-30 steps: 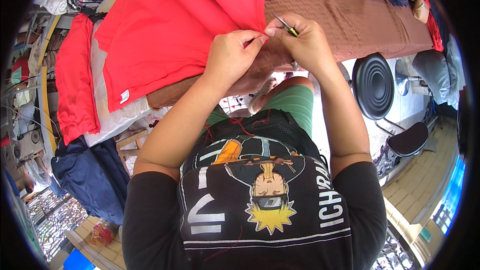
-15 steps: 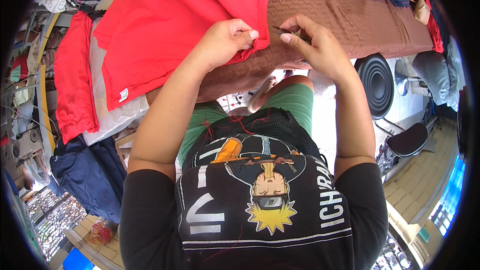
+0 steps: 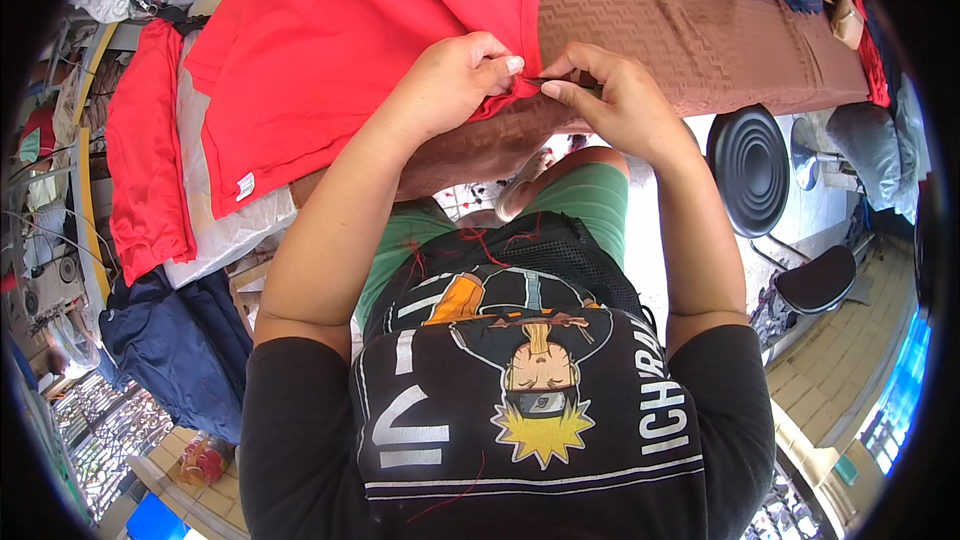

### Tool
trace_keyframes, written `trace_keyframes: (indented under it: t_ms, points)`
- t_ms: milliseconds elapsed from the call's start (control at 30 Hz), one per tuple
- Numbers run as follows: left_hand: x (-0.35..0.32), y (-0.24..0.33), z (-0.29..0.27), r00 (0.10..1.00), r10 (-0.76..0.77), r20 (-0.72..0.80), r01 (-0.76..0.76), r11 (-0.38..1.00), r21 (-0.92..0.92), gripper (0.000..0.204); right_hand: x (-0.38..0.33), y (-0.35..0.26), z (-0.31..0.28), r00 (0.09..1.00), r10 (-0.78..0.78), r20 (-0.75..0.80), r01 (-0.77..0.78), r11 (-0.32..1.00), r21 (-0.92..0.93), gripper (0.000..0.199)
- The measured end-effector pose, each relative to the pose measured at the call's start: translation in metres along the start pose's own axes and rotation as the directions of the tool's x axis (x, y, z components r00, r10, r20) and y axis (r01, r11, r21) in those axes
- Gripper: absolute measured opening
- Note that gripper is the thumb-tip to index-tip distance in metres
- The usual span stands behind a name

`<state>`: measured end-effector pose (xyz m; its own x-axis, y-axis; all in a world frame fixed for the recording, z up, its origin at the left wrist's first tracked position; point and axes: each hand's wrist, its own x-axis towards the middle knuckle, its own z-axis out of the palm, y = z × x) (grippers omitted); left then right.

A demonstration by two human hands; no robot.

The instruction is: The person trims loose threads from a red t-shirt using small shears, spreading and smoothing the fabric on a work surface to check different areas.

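A red garment (image 3: 340,50) lies spread over the table before me, with a small white label near its lower left corner. My left hand (image 3: 465,85) pinches the garment's right-hand edge between thumb and fingers. Small dark thread snips (image 3: 590,88) sit in my right hand (image 3: 620,100), mostly covered by the fingers. Their pointed tip reaches the red edge right beside my left thumb. Whether the blades are apart or closed is too small to tell.
A brown patterned cloth (image 3: 680,30) covers the table. Folded red clothing (image 3: 150,160) and navy clothing (image 3: 180,340) hang at the left; more lies at the far right. A round black stool (image 3: 748,170) stands to the right, near a dark padded seat (image 3: 815,280).
My right hand has moved left with the snips, bringing their tip from a small gap away to the garment's edge. My left hand keeps its pinch.
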<state>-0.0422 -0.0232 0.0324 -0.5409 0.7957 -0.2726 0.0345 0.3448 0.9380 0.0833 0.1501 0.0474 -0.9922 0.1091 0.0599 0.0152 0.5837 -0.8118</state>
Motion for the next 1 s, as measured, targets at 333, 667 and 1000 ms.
trace_keyframes:
  t_ms: [333, 667, 1000]
  points:
    - [0.0, 0.002, 0.002, 1.0, 0.023, -0.012, -0.022, 0.996, 0.087, 0.022, 0.0, 0.002, 0.001, 1.0, -0.002, -0.012, 0.001, 0.997, -0.076, 0.018]
    - [-0.007, 0.015, 0.015, 0.976, 0.196, -0.101, -0.128, 0.876, 0.464, 0.021, 0.003, 0.0, -0.001, 0.998, -0.054, 0.031, 0.057, 0.992, -0.115, 0.019]
    - [-0.001, 0.013, 0.017, 0.98, 0.172, -0.096, -0.118, 0.904, 0.412, 0.022, -0.001, 0.007, -0.006, 0.999, -0.024, 0.036, 0.024, 1.0, 0.004, 0.02]
